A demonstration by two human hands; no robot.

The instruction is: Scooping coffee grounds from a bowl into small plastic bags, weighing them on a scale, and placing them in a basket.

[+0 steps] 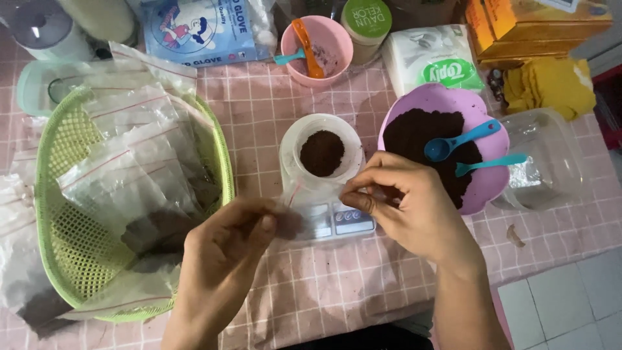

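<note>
Two hands: left hand [227, 240] and right hand [405, 204] each pinch an end of a small clear zip bag [295, 201].
Bag position: between them, long axis left-right, just before the scale [337, 220].
Cup of brown powder [322, 153]: directly behind the bag.

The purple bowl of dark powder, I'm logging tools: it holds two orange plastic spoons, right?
Not quite. In the head view the purple bowl of dark powder holds two spoons, but they are blue plastic spoons, not orange. The orange spoon lies in the pink bowl.
</note>
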